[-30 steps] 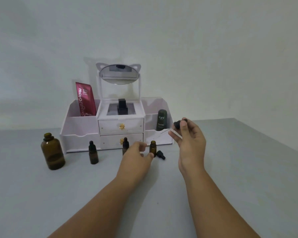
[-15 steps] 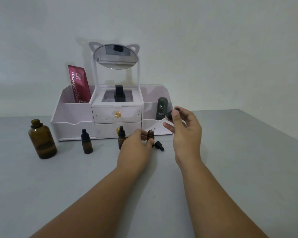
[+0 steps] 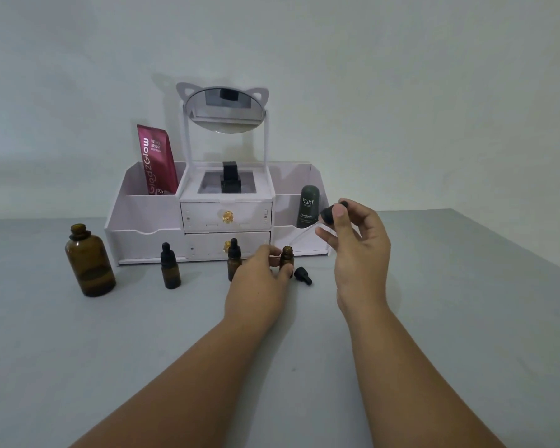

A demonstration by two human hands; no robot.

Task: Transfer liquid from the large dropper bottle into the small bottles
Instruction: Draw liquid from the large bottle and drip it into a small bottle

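Observation:
The large amber bottle (image 3: 89, 263) stands uncapped at the left of the table. My right hand (image 3: 358, 247) pinches its black dropper (image 3: 329, 214) by the bulb, with the clear glass tube slanting down-left toward the open small bottle (image 3: 286, 257). My left hand (image 3: 262, 279) grips that open small amber bottle upright on the table. Its black cap (image 3: 303, 275) lies just to the right. Two capped small bottles stand nearby, one (image 3: 170, 268) left of centre and one (image 3: 234, 259) partly behind my left hand.
A white organizer (image 3: 149, 227) with two drawers and a cat-ear mirror (image 3: 223, 108) stands at the back. It holds a red tube (image 3: 156, 161), a black box (image 3: 231, 179) and a dark green bottle (image 3: 308, 205). The table's right edge runs diagonally.
My right hand has brought the dropper slightly lower and closer to the open small bottle. My left hand keeps its grip on that bottle. The camera has tilted a little.

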